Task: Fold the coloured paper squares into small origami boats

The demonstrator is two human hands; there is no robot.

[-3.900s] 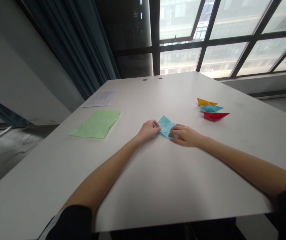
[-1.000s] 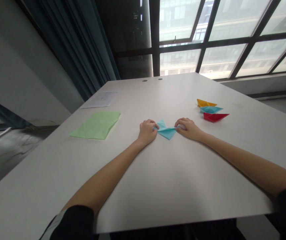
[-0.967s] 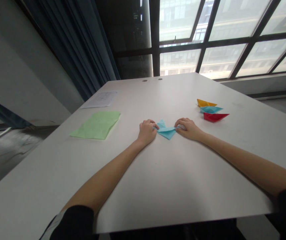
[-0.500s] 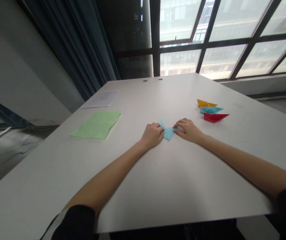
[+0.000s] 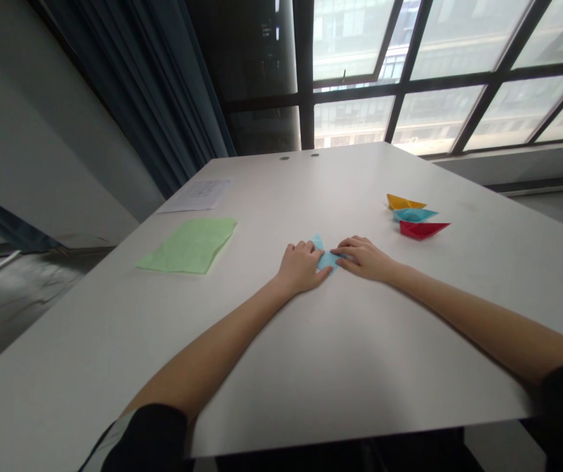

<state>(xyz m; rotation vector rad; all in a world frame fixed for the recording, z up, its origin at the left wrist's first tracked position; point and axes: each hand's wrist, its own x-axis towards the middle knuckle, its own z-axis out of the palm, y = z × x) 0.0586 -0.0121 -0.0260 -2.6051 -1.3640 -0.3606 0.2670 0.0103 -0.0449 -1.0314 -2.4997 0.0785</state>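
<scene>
A small folded piece of light blue paper lies on the white table between my two hands, with its edges partly under my fingers. My left hand grips the left part, its fingers curled over the paper and its thumb stretched along the near edge. From the other side, my right hand has its fingertips and thumb on the right part of the paper. A narrow tip of the paper points away from me past the left fingers. My hands cover some of the folds.
To the right stand three paper boats: yellow, blue and red. A stack of green paper lies on the left, with a printed white sheet behind it. Beyond the table are a curtain and windows.
My right hand has slid left over the paper, closer to my left hand. The left thumb has stretched out to the right along the near edge. Less of the paper shows now.
</scene>
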